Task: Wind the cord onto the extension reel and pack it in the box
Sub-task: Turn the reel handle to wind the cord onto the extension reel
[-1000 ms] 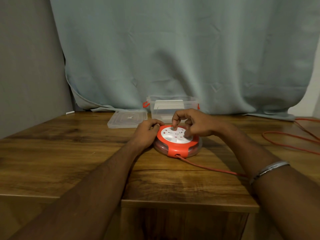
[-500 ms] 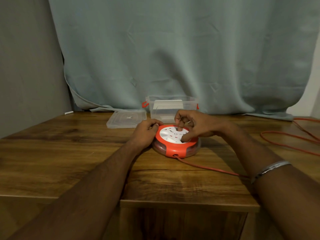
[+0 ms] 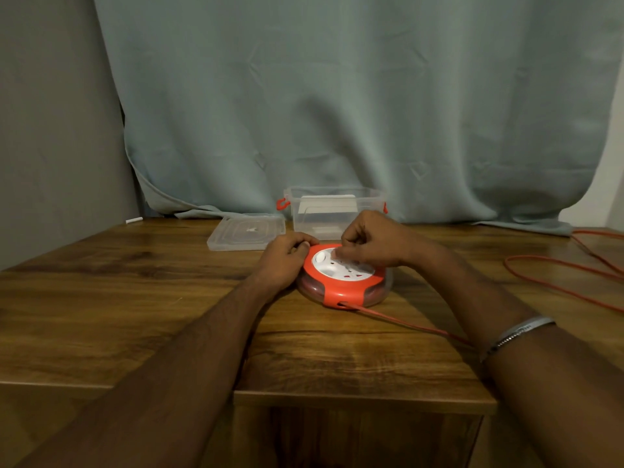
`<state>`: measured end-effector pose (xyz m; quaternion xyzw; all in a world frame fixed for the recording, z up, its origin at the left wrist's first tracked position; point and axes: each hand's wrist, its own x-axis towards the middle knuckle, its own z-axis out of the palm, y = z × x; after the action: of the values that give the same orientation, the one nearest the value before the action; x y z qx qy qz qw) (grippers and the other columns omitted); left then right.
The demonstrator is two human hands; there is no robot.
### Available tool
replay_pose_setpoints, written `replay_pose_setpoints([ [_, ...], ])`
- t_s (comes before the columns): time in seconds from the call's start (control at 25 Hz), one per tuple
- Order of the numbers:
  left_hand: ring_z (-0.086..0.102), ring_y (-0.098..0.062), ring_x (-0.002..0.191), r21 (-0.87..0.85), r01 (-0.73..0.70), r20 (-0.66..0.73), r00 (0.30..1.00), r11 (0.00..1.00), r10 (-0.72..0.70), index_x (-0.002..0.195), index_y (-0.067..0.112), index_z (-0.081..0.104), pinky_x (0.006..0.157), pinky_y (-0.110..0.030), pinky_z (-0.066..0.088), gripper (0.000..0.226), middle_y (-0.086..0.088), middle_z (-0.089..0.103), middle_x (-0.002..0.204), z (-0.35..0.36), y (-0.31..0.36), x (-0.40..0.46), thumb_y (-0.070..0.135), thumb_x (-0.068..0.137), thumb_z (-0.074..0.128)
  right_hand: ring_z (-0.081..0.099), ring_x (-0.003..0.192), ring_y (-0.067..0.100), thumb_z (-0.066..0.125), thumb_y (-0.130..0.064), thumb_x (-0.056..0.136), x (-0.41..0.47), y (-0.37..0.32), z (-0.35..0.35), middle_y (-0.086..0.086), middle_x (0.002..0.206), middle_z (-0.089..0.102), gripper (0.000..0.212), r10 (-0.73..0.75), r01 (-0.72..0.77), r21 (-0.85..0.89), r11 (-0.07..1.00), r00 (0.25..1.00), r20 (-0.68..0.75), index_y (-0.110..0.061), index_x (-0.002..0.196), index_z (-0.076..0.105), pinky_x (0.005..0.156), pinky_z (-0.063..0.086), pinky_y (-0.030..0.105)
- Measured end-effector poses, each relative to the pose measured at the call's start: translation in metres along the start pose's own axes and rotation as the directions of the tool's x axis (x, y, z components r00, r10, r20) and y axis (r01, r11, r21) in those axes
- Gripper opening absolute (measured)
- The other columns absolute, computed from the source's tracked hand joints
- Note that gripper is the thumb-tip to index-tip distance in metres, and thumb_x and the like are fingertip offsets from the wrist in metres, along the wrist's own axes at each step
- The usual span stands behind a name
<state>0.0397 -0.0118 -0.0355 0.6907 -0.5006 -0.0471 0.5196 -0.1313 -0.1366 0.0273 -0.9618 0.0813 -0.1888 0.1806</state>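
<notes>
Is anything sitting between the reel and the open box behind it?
Nothing visible. The clear box stands open directly behind the extension reel; its lid lies to the left, off that path. Cord remains unwound at the right.

Flat orange-white reel (image 3: 342,280) trails orange cord (image 3: 405,322) rightward; clear box (image 3: 332,211) behind, seemingly lidless

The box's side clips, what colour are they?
Red clips on the clear box, in the head view.

Dim, warm indoor light. A soft sheen lies on the tabletop (image 3: 354,352) toward 6 o'clock. Fingertips of the right hand (image 3: 374,241) are motion-blurred. Wide-angle bending shows at the edges; shadows are weak.
</notes>
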Motion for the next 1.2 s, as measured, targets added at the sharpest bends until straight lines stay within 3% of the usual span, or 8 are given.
replay_pose_setpoints([
  [0.08,0.065,-0.019,0.107,-0.008,0.01,0.004,1.0,1.0,-0.01,0.123,0.013,0.068,0.093,-0.036,0.056,0.032,-0.007,0.07,0.119,0.0,0.0,0.0,0.016,0.104,0.042,0.056,0.057,0.0,0.079,-0.005,0.082,-0.003,0.003,-0.009,-0.002,0.071,0.073,0.013,-0.006,0.007,0.037,0.999,1.0,-0.021,-0.016,0.087,0.078,0.059,0.043,0.022],
  [0.2,0.065,-0.018,0.107,-0.001,0.017,0.011,1.0,1.0,-0.017,0.124,0.012,0.067,0.091,-0.032,0.056,0.032,-0.007,0.07,0.12,0.0,0.0,0.0,0.017,0.104,0.042,0.06,0.06,-0.015,0.073,0.011,0.076,-0.008,0.008,-0.018,-0.039,0.068,0.066,0.049,0.022,-0.02,-0.017,1.0,0.992,0.126,-0.017,0.117,0.076,0.053,0.04,0.005],
  [0.36,0.065,-0.016,0.105,0.005,0.011,0.011,1.0,1.0,-0.011,0.124,0.014,0.067,0.09,-0.031,0.056,0.032,-0.006,0.07,0.12,0.0,0.0,-0.001,0.017,0.105,0.042,0.058,0.059,-0.02,0.069,0.015,0.08,-0.009,0.013,-0.02,-0.046,0.06,0.058,0.054,-0.003,0.002,0.005,1.0,0.981,0.192,-0.012,0.128,0.072,0.052,0.039,0.002],
  [0.56,0.065,-0.013,0.103,-0.012,0.021,0.008,1.0,1.0,-0.021,0.122,0.016,0.068,0.084,-0.024,0.055,0.032,-0.004,0.07,0.119,0.001,-0.001,0.0,0.017,0.104,0.042,0.057,0.065,-0.026,0.076,0.007,0.081,-0.011,0.014,-0.021,-0.043,0.06,0.06,0.042,0.007,-0.01,0.018,1.0,0.984,0.18,-0.01,0.119,0.077,0.056,0.039,-0.003],
  [0.64,0.065,-0.013,0.104,-0.015,0.028,0.008,1.0,0.999,-0.028,0.122,0.017,0.068,0.085,-0.026,0.056,0.032,-0.004,0.07,0.119,0.001,-0.001,0.0,0.018,0.105,0.042,0.06,0.069,-0.022,0.08,0.002,0.08,-0.012,0.012,-0.02,-0.032,0.074,0.07,0.037,0.013,-0.02,0.037,0.999,0.986,0.169,-0.014,0.113,0.08,0.059,0.041,-0.002],
  [0.76,0.066,-0.013,0.103,-0.016,0.033,0.014,0.999,0.999,-0.033,0.122,0.018,0.068,0.081,-0.026,0.057,0.031,-0.004,0.069,0.119,0.001,-0.001,0.001,0.02,0.105,0.042,0.069,0.088,0.001,0.09,-0.015,0.076,-0.009,0.011,-0.017,-0.003,0.099,0.077,0.029,0.039,-0.046,0.046,0.998,0.991,0.13,-0.023,0.102,0.082,0.074,0.053,0.018],
  [0.92,0.066,-0.01,0.099,-0.003,0.039,0.009,0.999,0.999,-0.039,0.123,0.019,0.067,0.073,-0.019,0.054,0.031,-0.004,0.069,0.118,0.001,-0.001,0.001,0.021,0.105,0.041,0.063,0.072,0.014,0.091,-0.037,0.071,-0.004,0.005,-0.005,0.004,0.08,0.071,0.029,0.097,-0.097,-0.008,0.995,0.991,0.095,-0.022,0.09,0.075,0.067,0.051,0.038],
  [1.2,0.067,-0.017,0.104,-0.017,0.023,0.014,1.0,1.0,-0.023,0.123,0.015,0.068,0.086,-0.032,0.059,0.031,-0.006,0.07,0.119,0.0,-0.002,0.0,0.02,0.104,0.043,0.051,0.047,0.001,0.084,-0.038,0.083,-0.002,0.0,0.004,-0.01,0.048,0.059,0.039,0.077,-0.074,-0.045,0.996,0.995,0.069,-0.016,0.058,0.065,0.047,0.037,0.013],
])
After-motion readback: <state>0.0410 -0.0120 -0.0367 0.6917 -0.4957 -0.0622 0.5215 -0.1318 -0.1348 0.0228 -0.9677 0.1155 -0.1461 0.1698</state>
